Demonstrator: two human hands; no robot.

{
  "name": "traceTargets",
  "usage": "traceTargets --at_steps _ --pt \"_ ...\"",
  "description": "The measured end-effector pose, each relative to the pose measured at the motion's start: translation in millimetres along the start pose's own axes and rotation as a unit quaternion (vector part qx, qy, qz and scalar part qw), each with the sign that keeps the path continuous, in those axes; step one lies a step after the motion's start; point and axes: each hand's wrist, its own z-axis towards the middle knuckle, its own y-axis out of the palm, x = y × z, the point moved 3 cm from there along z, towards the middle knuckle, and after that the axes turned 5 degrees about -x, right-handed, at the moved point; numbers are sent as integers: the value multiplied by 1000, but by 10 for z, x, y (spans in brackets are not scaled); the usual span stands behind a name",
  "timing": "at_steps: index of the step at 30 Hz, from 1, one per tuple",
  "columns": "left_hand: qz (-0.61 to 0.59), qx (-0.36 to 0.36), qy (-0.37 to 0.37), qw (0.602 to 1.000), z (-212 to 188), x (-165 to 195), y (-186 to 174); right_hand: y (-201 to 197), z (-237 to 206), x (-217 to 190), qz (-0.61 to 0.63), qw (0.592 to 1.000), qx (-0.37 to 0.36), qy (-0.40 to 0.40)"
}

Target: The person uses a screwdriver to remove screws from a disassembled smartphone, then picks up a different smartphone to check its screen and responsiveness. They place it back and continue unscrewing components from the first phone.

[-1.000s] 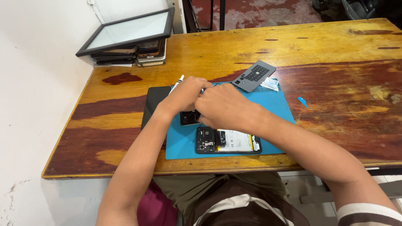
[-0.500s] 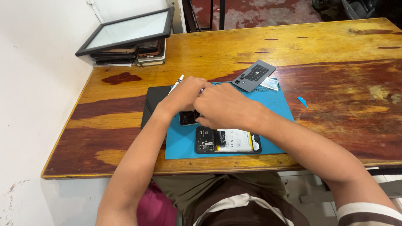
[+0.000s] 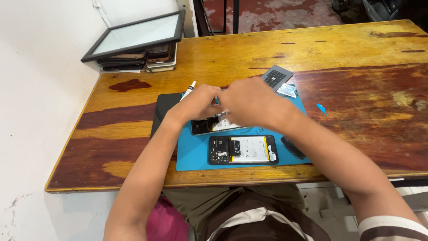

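Worn wooden table, orange and dark red in patches, filled the head view, with a white wall along the left and a reddish floor beyond the far edge. On it lay a blue work mat, and both hands met over the mat's far half. Left hand was curled, fingers bent down onto a second opened phone lying on the mat, its light inside just showing under the palms; right hand was bunched up too, knuckles toward the camera, pressed close against the left one. Whether either hand truly pinched a part or only rested on that phone, I could not tell, because the fingertips were hidden. A white pen-like tool poked out just beyond the left hand. Nearer the person, clear of both hands, sat an opened phone with its back off, white battery and black boards showing, flat on the mat. A grey square pad rested at the mat's far right corner, a small clear packet just beside it. A dark slab lay at the mat's left edge. Far left, a framed glass panel leaned on a stack of phones. A tiny blue scrap lay on bare wood to the right.
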Motion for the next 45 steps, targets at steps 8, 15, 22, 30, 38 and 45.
traceTargets --at_steps 8,15,22,30,38,45 --pt "-110 -25 138 984 -4 449 133 -81 3 478 -32 990 -84 106" --pt "-131 -6 105 986 19 562 220 -99 20 453 -26 989 -98 110" --pt "-96 19 154 983 52 547 308 -190 -28 414 -27 990 -82 114" --pt "-40 18 137 990 218 447 608 -471 -339 324 41 997 25 56" --pt "-207 114 195 952 56 -27 562 -366 -231 -118 152 981 14 -116" --pt "-44 53 66 995 106 -88 166 -166 -123 -310 171 971 -18 -164"
